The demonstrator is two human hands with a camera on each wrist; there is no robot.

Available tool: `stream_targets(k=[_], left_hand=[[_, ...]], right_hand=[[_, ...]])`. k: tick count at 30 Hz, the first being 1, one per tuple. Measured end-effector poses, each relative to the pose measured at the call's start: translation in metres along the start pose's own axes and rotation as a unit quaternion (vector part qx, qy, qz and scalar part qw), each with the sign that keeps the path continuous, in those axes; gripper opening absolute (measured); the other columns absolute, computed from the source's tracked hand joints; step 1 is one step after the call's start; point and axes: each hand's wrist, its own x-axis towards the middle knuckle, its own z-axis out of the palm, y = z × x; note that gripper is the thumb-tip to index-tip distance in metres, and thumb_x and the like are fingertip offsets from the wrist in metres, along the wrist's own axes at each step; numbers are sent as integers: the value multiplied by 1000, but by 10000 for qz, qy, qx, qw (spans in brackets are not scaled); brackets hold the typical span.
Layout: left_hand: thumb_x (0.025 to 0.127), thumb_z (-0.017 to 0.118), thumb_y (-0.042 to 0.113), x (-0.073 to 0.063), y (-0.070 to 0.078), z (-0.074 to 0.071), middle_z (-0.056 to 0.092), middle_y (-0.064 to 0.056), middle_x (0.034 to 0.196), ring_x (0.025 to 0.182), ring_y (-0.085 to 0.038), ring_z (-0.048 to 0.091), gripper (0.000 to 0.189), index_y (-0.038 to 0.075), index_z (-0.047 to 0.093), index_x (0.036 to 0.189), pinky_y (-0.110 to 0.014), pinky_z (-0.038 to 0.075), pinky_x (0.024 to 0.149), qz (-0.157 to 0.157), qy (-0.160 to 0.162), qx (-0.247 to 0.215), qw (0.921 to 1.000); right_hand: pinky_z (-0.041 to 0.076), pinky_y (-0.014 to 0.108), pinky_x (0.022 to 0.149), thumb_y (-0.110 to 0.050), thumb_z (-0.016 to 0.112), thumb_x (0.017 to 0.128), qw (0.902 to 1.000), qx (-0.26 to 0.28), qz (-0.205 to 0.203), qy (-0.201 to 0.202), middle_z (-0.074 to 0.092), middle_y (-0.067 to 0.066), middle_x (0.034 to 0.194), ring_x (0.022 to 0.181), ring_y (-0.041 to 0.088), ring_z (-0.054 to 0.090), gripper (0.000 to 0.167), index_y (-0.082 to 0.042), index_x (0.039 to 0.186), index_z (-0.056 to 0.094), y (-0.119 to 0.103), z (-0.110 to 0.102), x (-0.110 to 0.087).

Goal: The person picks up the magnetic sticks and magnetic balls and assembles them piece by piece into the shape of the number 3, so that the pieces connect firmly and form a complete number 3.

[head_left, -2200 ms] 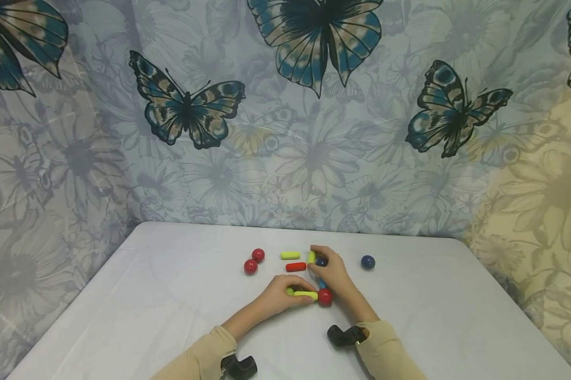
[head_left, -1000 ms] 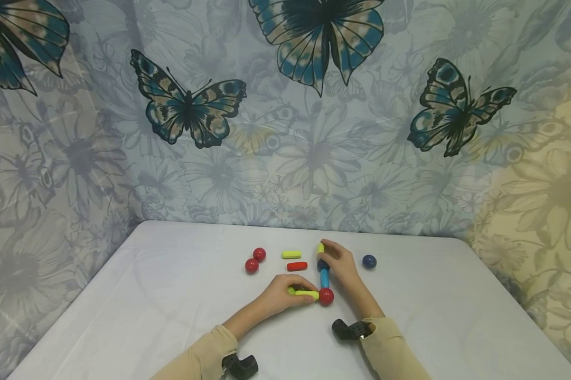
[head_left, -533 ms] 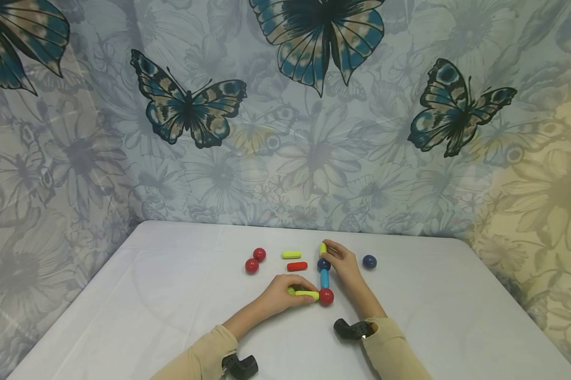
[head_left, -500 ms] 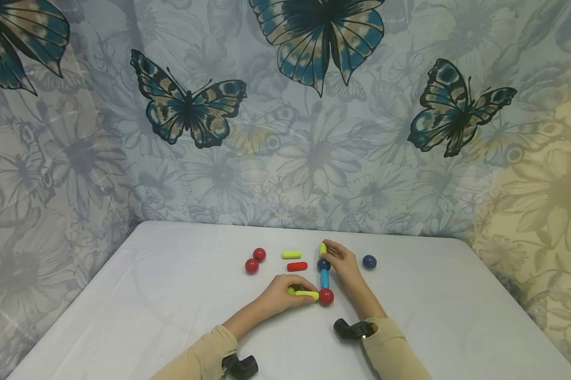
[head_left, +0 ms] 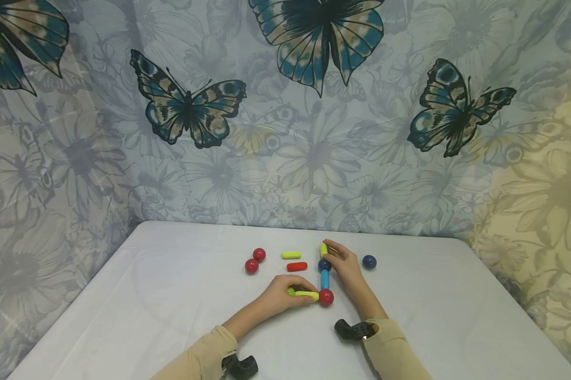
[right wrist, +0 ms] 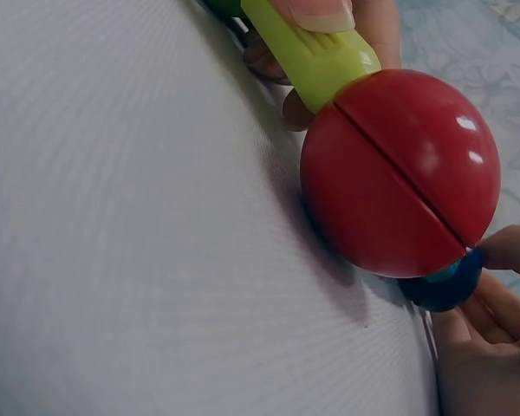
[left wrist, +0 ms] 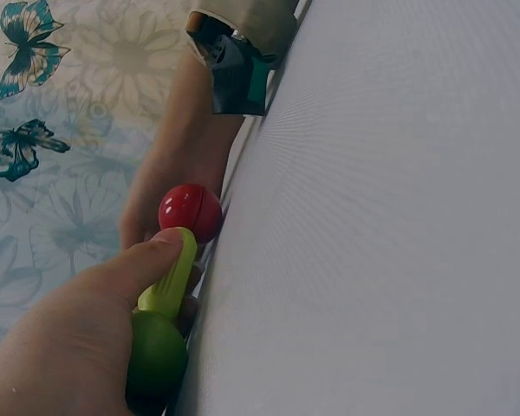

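Butterfly-patterned cloth (head_left: 314, 158) backs the white surface (head_left: 123, 306); left grip (head_left: 279, 295) pinches the near yellow rod (head_left: 306, 294) touching the red ball (head_left: 326, 297), right grip (head_left: 344, 261) pinches the far yellow rod (head_left: 323, 248) against the dark blue ball (head_left: 324, 265), best pressed straight in line with the light blue rod (head_left: 325, 279)

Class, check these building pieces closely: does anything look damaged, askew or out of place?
Nothing clearly looks damaged or out of place. The red ball touching the yellow rod in the left hand has a straight dark line across it, probably just a seam. The loose red rod simply lies on the white table.
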Motion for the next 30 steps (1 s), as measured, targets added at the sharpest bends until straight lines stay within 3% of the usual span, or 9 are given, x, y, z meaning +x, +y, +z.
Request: stream_targets(k=[13, 30], left_hand=[[85, 76, 27, -1, 2, 0, 75, 8, 101, 90, -1, 60, 19, 25, 75, 104, -17, 49, 82, -64, 13, -44, 10000], [85, 75, 30, -1, 0, -1, 75, 12, 101, 91, 0, 61, 21, 26, 74, 106, -18, 50, 85, 7, -46, 20, 10000]], right_hand=[[32, 43, 117, -8, 58, 94, 9997, 235, -77, -11, 45, 14, 151, 142, 29, 40, 48, -6, 141, 49, 0, 1, 0], [28, 43, 119, -11, 58, 96, 9997, 227, 35, -89, 40, 17, 154, 145, 32, 35, 52, -4, 145, 42, -3, 0, -1]])
